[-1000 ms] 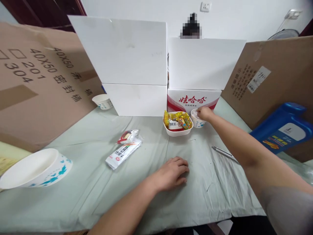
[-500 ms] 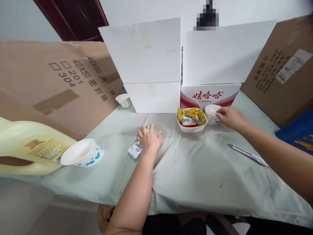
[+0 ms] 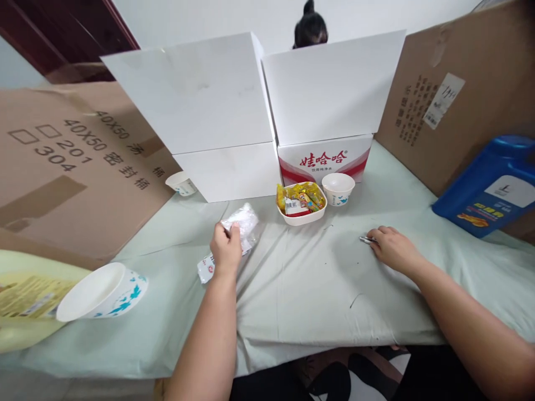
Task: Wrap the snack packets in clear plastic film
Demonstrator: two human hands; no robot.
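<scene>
My left hand (image 3: 225, 248) is closed around a crumpled clear plastic bag (image 3: 246, 220), raised slightly over the cloth. Partly hidden beneath that hand lies a small white packet (image 3: 206, 268) with dark and red print. On the right, my right hand (image 3: 393, 248) has its fingers closed over a pen (image 3: 366, 240); only one end shows. A white tub (image 3: 303, 219) of yellow-wrapped snacks stands between the hands, farther back. Touching or very near its right side is a white paper cup (image 3: 337, 189) with blue leaf print.
White boxes (image 3: 225, 170) and a red-and-white carton (image 3: 324, 161) wall off the back; a person's head (image 3: 310, 28) shows above. Cardboard boxes (image 3: 79, 167) flank the table. A paper bowl (image 3: 104, 292), yellow jug (image 3: 29, 301), another cup (image 3: 181, 184) and blue jug (image 3: 489, 189) stand around.
My left hand has closed on the clear bag and lifted it. My right hand has left the paper cup and come down onto the pen. The view has swung to the right.
</scene>
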